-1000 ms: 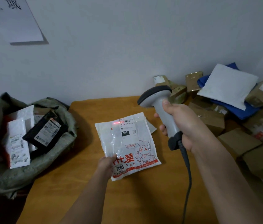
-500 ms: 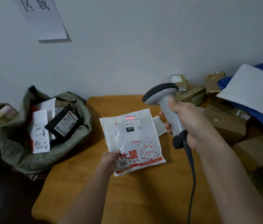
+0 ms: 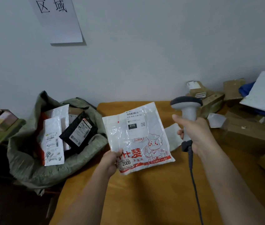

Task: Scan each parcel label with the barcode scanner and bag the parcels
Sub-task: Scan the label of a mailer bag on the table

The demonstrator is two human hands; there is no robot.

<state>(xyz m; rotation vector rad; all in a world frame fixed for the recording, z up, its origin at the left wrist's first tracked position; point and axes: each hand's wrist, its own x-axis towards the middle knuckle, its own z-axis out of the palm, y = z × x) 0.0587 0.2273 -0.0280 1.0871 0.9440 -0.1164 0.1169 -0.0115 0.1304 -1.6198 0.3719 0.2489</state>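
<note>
One camera sits on my head, looking forward and down over the wooden table [image 3: 152, 197] toward the wall [image 3: 144, 54] behind it. It sits close above my forearms, and its wide angle also takes in the sack [image 3: 31, 168] at my left and the boxes [image 3: 248, 135] at my right.

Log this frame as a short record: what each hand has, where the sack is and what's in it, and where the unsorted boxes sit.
left hand: pinches the lower left corner of the white parcel, label facing up
right hand: grips the handle of the scanner, cable hanging down
table: wooden, under both hands
sack: left of the table, open, holding a black parcel and white ones
boxes: piled at the right
wall sign: paper sheet, upper left
</note>
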